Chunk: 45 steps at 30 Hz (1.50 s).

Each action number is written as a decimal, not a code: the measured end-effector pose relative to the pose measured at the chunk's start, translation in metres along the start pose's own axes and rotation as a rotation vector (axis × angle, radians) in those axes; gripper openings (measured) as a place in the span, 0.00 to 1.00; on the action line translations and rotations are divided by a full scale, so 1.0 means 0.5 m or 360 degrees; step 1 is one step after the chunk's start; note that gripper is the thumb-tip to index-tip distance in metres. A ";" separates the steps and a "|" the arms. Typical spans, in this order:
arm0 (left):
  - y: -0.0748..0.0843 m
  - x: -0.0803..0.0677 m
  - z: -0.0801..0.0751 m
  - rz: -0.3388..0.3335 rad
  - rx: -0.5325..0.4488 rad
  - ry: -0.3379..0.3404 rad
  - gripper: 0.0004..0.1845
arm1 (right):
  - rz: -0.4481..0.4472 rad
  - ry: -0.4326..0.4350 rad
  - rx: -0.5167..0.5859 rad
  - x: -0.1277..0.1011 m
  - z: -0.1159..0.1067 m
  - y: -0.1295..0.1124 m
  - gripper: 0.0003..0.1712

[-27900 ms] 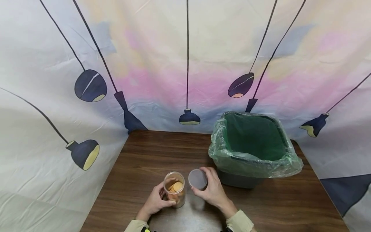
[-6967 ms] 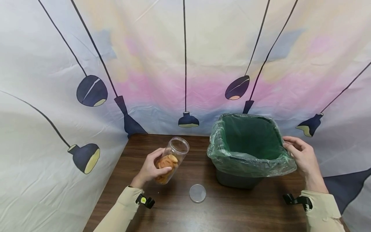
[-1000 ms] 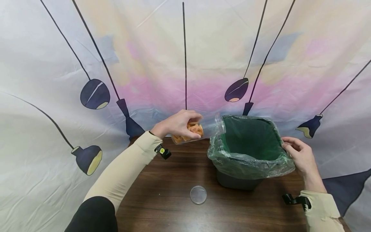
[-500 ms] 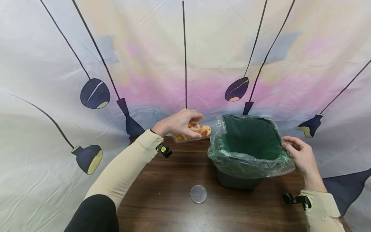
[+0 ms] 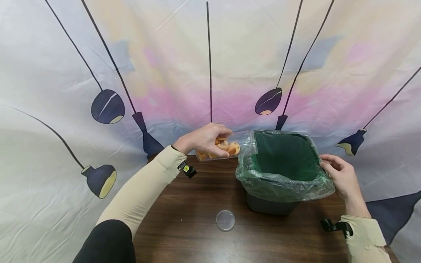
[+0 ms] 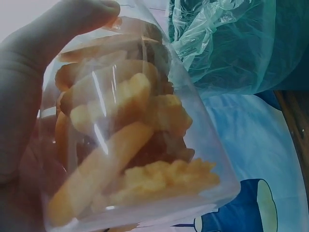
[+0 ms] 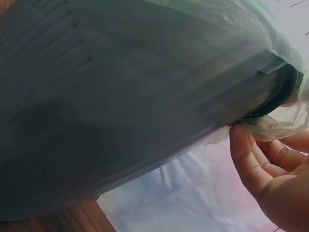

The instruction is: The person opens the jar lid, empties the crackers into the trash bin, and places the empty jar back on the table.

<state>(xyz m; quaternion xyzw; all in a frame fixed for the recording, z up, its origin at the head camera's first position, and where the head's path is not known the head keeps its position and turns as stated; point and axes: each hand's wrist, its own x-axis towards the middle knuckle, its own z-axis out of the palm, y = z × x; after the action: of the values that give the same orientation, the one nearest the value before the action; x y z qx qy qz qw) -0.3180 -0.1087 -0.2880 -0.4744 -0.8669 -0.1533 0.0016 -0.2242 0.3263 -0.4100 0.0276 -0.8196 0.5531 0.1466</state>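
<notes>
My left hand (image 5: pixel 208 140) grips a clear plastic jar (image 5: pixel 244 141) tipped almost onto its side, its uncapped mouth at the left rim of the bin. Cookies (image 5: pixel 232 149) lie inside, heaped from the base to about the middle; the left wrist view shows golden-brown cookies (image 6: pixel 130 130) through the wall near the base. At the bin's right rim, my right hand (image 5: pixel 342 177) pinches the edge with its green liner bag (image 5: pixel 279 188) between thumb and fingers. Close up, the right wrist view has the fingertips under the rim of the grey trash bin (image 7: pixel 120 96).
The jar's round clear lid (image 5: pixel 225 220) lies flat on the brown wooden table (image 5: pixel 184 226), in front of the bin. Behind the table hangs a cloth backdrop (image 5: pixel 171 80) printed with lamps. The liner droops loosely over the bin's outside.
Since the oldest frame the lid went from my right hand to the table, and that hand moved to the bin. The left hand raised and tipped the jar; lately cookies slid toward its mouth.
</notes>
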 end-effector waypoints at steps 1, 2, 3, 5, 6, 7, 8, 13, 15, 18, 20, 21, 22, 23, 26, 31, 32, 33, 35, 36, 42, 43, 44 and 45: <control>0.000 0.001 -0.001 0.0002 0.0005 -0.0005 0.33 | -0.0002 0.0001 -0.0008 0.000 0.000 0.000 0.14; 0.000 0.001 -0.001 0.0007 0.0013 -0.0008 0.35 | -0.0005 0.0003 -0.0014 0.000 0.001 0.001 0.14; 0.000 0.002 -0.001 0.0013 0.0022 -0.0012 0.36 | -0.0008 0.0003 -0.0018 0.000 0.001 0.001 0.14; -0.001 0.004 -0.001 0.0019 0.0038 -0.0020 0.37 | -0.0012 0.0003 -0.0023 0.000 0.002 0.002 0.14; -0.001 0.005 -0.001 0.0023 0.0044 -0.0021 0.37 | -0.0012 0.0002 -0.0025 0.000 0.002 0.002 0.14; -0.003 0.006 -0.001 0.0027 0.0049 -0.0019 0.36 | -0.0012 0.0001 -0.0025 0.000 0.002 0.003 0.14; -0.004 0.007 0.000 0.0033 0.0058 -0.0017 0.34 | -0.0012 0.0001 -0.0026 0.001 0.002 0.003 0.14; -0.006 0.012 0.001 0.0069 0.0058 -0.0010 0.21 | 0.0004 0.0002 -0.0030 0.002 0.000 0.003 0.15; -0.005 0.013 0.001 0.0077 0.0055 -0.0014 0.20 | 0.0012 0.0001 -0.0041 0.002 -0.001 0.002 0.15; -0.001 0.014 0.000 0.0072 0.0055 -0.0024 0.20 | 0.0019 -0.0002 -0.0064 0.003 -0.002 0.002 0.15; 0.001 0.015 -0.001 0.0064 0.0061 -0.0037 0.20 | 0.0022 0.0001 -0.0076 0.003 -0.002 0.002 0.15; 0.002 0.015 -0.002 0.0059 0.0066 -0.0045 0.20 | 0.0023 0.0002 -0.0078 0.003 -0.002 0.003 0.15; 0.003 0.015 -0.003 0.0053 0.0068 -0.0055 0.20 | 0.0022 0.0004 -0.0080 0.003 -0.002 0.003 0.15; 0.003 0.016 -0.003 0.0046 0.0074 -0.0064 0.21 | 0.0022 0.0004 -0.0080 0.002 -0.002 0.003 0.15; 0.005 0.017 -0.005 0.0025 0.0091 -0.0099 0.23 | 0.0026 -0.0004 -0.0056 0.001 -0.003 0.002 0.16; 0.007 0.020 -0.007 0.0019 0.0143 -0.0133 0.27 | 0.0022 -0.0010 -0.0024 -0.002 -0.004 0.002 0.16; 0.007 0.021 -0.007 0.0019 0.0151 -0.0134 0.28 | 0.0015 -0.0008 -0.0031 -0.003 -0.004 0.002 0.15; 0.006 0.021 -0.007 0.0022 0.0157 -0.0134 0.29 | 0.0006 -0.0008 -0.0039 -0.003 -0.003 0.003 0.15; 0.005 0.023 -0.007 0.0035 0.0168 -0.0139 0.29 | -0.0009 -0.0008 -0.0051 -0.004 -0.002 0.002 0.16; 0.006 0.024 -0.007 0.0039 0.0169 -0.0141 0.30 | -0.0016 -0.0007 -0.0058 -0.004 -0.001 0.002 0.16; 0.014 0.026 -0.011 0.0037 0.0202 -0.0178 0.30 | -0.0012 -0.0005 -0.0052 -0.004 0.000 -0.002 0.15; 0.015 0.027 -0.012 0.0032 0.0206 -0.0185 0.30 | -0.0009 -0.0006 -0.0048 -0.004 0.000 -0.002 0.15; 0.016 0.027 -0.013 0.0025 0.0208 -0.0190 0.32 | -0.0008 -0.0005 -0.0048 -0.004 0.000 -0.003 0.15; 0.017 0.028 -0.014 0.0024 0.0213 -0.0195 0.32 | -0.0005 -0.0004 -0.0046 -0.004 -0.001 -0.003 0.15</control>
<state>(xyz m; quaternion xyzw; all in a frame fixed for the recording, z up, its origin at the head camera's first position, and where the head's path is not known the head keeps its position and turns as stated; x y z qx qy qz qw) -0.3196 -0.0948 -0.2772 -0.4883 -0.8700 -0.0655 -0.0187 -0.2219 0.3258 -0.4089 0.0274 -0.8276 0.5411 0.1467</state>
